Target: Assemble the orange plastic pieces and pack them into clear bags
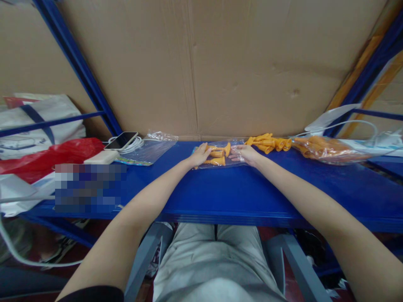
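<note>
both hands are resting flat, fingers released, on a clear plastic bag (220, 161) of orange plastic pieces (218, 154) lying mid blue tabletop (220, 193): left hand (199, 155) pressing its left end, right hand (245, 154) its right. loose orange pieces (269, 143) are lying just right.

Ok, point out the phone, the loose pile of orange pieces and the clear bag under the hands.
phone (121, 140), head view, middle of its dark screen.
loose pile of orange pieces (269, 143), head view, centre of the heap.
clear bag (234, 161), head view, bare plastic between the hands.
</note>
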### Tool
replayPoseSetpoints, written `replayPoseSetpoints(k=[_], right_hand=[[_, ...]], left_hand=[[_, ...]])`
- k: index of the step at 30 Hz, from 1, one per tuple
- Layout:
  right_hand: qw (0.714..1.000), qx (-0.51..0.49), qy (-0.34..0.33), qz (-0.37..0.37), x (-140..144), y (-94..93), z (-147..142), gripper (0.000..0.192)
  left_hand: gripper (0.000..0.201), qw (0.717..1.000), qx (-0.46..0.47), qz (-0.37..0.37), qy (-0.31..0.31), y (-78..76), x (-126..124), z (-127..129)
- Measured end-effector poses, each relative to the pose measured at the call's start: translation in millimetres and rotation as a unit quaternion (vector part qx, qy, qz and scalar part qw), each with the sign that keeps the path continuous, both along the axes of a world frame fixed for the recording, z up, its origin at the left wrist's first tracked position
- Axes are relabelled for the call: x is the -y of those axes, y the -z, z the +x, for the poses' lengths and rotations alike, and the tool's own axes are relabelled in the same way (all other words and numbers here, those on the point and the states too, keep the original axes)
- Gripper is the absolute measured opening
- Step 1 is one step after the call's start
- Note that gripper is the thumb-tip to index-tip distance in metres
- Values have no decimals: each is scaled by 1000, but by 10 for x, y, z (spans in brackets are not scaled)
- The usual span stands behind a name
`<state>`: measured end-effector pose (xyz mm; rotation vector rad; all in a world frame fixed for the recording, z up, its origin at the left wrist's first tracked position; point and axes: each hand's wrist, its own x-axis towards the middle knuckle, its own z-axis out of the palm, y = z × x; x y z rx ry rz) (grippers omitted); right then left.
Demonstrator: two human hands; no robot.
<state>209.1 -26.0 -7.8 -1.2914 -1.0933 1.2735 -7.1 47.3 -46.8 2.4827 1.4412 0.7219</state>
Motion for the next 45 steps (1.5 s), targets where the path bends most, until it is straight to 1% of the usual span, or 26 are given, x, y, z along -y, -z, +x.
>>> replayPoseSetpoints(k=[2, 4, 6, 8, 10, 11, 13, 15, 17, 22, 24, 26, 29, 32, 37, 40, 45], right_hand=[[1000, 0, -10, -3, 5, -6, 4, 23], [1000, 1, -23, -6, 14, -10, 5, 26], [1000, 1, -29, -3, 18, -6, 6, 27], [1000, 5, -17, 10, 3, 13, 9, 26], [999, 13, 14, 27, -30, 43, 17, 24], [999, 18, 29, 37, -51, 59, 23, 24], [997, 36, 47, 52, -87, 88, 37, 26], [996, 58, 37, 64, -102, 103, 52, 27], [994, 77, 1, 74, -89, 104, 64, 27], [984, 103, -134, 63, -28, 91, 84, 17], [980, 97, -163, 52, -27, 102, 90, 13], [980, 78, -179, 33, -35, 121, 86, 14], [979, 48, -198, 10, -32, 147, 49, 24], [978, 25, -208, 11, 0, 151, -15, 30], [982, 20, -189, 11, 48, 123, -88, 23], [982, 28, -186, 4, 48, 113, -98, 19], [979, 34, -199, 5, 35, 109, -103, 15]], left_hand=[[59, 1000, -21, -9, -18, -58, 69, 1], [54, 999, -31, 20, -10, -128, 141, -9], [44, 997, -37, 65, 25, -192, 201, -21], [28, 993, -38, 93, 59, -235, 240, -24], [12, 991, -36, 98, 82, -253, 261, -15], [7, 991, -35, 94, 90, -255, 267, -8], [10, 991, -36, 80, 99, -252, 273, 5], [13, 992, -39, 67, 103, -247, 270, 9], [13, 992, -41, 60, 104, -239, 255, 5], [13, 991, -44, 60, 110, -211, 202, -18], [12, 991, -49, 59, 109, -212, 204, -20], [11, 991, -55, 56, 104, -228, 229, -18], [13, 993, -58, 56, 87, -270, 281, -13], [16, 994, -59, 61, 65, -298, 308, -12], [13, 995, -52, 70, 53, -277, 266, -16], [14, 994, -31, 77, 65, -257, 237, -17], [13, 994, -9, 80, 80, -254, 240, -17]])
